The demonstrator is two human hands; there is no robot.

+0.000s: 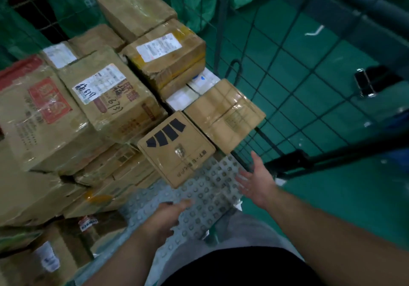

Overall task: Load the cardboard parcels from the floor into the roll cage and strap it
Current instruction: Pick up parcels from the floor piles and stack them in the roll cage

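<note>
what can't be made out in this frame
Head view only:
- Shipping label print: too small and blurred to read.
- Lower parcels: mostly hidden under the boxes stacked on them.
- Red-printed box: cut off by the left edge.
- Left hand fingers: motion-blurred.
- Dark object beyond the cage mesh: blurred, unidentifiable.
- Strap: none discernible.

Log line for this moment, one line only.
phase: loading | left hand: open, empty | right hand: open, empty | striped box: in roll cage, untouched
</note>
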